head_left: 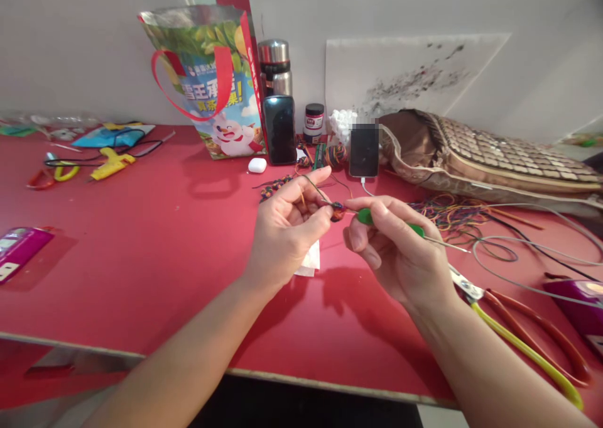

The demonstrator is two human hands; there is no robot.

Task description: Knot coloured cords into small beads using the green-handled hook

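My left hand (294, 227) pinches a small multicoloured crochet piece (337, 212) between thumb and finger, and a dark strand of yarn runs over its raised index finger. In my right hand (400, 239) is a crochet hook with a green grip (365, 216); its thin metal shaft sticks out past the hand on the right. The hook's front end meets the crochet piece, though its very tip is too small to make out. Behind my left hand lies a braided multicoloured strip (276, 188). A white paper (309, 261) rests under the hands.
Pliers with red and yellow handles (522, 334) lie beside my right forearm. Tangled yarn (445, 217) spreads before a brown bag (471, 158). Two phones (281, 129), an earphone case (257, 164) and a printed shopping bag (211, 88) stand behind. A yellow glue gun (112, 164) lies left.
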